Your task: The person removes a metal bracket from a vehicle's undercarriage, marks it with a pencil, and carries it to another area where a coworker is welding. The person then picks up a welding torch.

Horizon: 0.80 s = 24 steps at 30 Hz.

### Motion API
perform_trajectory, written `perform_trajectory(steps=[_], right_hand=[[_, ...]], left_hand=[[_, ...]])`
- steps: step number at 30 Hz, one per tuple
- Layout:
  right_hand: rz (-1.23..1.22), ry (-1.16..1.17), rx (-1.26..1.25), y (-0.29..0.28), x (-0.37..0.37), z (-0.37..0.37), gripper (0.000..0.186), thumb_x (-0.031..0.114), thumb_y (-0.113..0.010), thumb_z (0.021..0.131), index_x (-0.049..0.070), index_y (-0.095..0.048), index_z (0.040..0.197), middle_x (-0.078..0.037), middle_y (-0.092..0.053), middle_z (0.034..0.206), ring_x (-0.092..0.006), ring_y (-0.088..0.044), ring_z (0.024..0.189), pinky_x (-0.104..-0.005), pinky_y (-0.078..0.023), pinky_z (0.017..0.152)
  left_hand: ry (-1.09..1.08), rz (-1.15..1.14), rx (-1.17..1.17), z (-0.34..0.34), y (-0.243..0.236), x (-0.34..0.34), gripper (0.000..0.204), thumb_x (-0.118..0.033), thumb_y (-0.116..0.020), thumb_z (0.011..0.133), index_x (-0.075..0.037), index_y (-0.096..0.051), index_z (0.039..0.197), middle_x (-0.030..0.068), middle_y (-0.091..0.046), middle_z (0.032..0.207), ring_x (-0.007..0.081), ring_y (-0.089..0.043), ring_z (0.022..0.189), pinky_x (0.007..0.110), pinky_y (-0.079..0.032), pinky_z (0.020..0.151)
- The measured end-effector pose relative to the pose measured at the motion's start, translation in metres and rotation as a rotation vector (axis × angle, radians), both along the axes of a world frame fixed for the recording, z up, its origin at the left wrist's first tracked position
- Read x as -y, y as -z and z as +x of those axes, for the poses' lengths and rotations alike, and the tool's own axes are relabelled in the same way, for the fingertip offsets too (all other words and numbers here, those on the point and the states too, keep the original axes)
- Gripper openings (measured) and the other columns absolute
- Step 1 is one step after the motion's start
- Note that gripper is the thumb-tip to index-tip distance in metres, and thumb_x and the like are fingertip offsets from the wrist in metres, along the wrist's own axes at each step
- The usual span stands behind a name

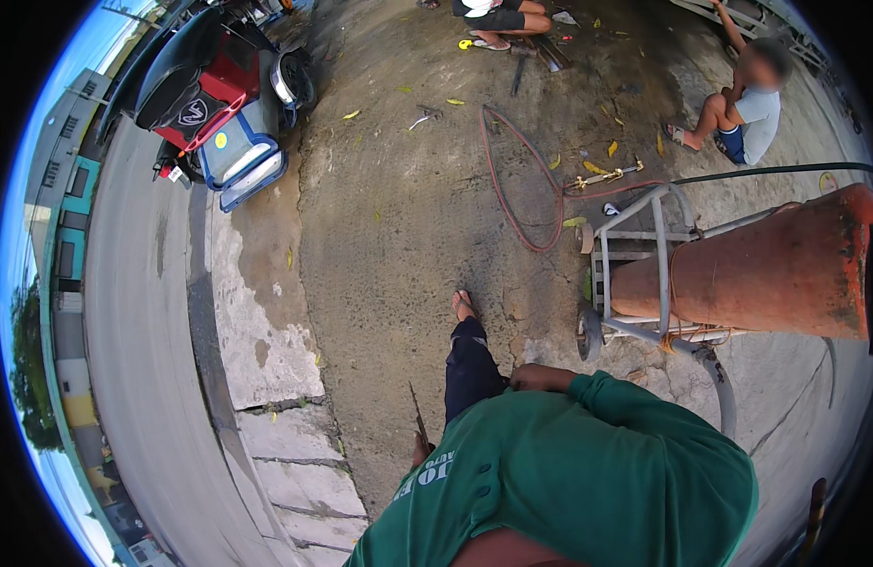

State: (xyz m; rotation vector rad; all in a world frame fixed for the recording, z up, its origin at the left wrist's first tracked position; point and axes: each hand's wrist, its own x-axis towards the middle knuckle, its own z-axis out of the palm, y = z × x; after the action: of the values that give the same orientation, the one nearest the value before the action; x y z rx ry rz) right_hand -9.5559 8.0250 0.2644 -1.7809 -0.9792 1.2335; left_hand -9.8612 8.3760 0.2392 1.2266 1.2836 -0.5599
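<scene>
My left hand [421,449] shows only in part beside my green shirt, closed around a thin, dark rod [416,408] that points forward and up. What the rod is, I cannot make out. My right hand [540,378] rests against the hip of my dark trousers [471,364], its fingers hidden. One foot in a flip-flop [463,304] is set forward on the stained concrete. Ahead of me on the ground lies a brass gas torch [608,175], joined to a looped red hose [498,180].
To the right, a rusty red gas cylinder [739,274] lies on a wheeled metal cart [661,255]. A red motorcycle [219,80] with blue-white bodywork stands front left. One person [760,123] sits at the right; another [512,21] squats ahead near metal pieces [553,55]. A curb [205,331] borders the road.
</scene>
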Motion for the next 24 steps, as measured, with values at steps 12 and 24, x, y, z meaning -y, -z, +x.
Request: perform_trajectory(steps=[12,24], right_hand=[[0.343,0.208,0.231,-0.027,-0.106,0.303,0.030,0.023,-0.057,0.099,0.003,-0.066,0.120,-0.016,-0.059,0.134,-0.0348,-0.056,0.125,-0.0451,-0.048,0.101],[0.006,0.593,-0.447,-0.047,-0.149,0.685,0.032,0.025,-0.059,0.089,-0.004,-0.068,0.099,-0.018,-0.069,0.097,-0.0322,-0.065,0.093,-0.0439,-0.049,0.085]], left_hand=[[0.302,-0.134,-0.077,0.523,-0.058,-0.197,0.076,-0.090,-0.035,0.087,-0.020,-0.037,0.059,-0.0009,-0.036,0.051,0.0162,-0.033,0.041,0.033,-0.028,0.042],[0.803,0.049,0.135,1.036,-0.067,-0.224,0.068,-0.077,-0.033,0.098,-0.016,-0.051,0.075,0.0028,-0.049,0.064,0.0147,-0.040,0.047,0.033,-0.036,0.044]])
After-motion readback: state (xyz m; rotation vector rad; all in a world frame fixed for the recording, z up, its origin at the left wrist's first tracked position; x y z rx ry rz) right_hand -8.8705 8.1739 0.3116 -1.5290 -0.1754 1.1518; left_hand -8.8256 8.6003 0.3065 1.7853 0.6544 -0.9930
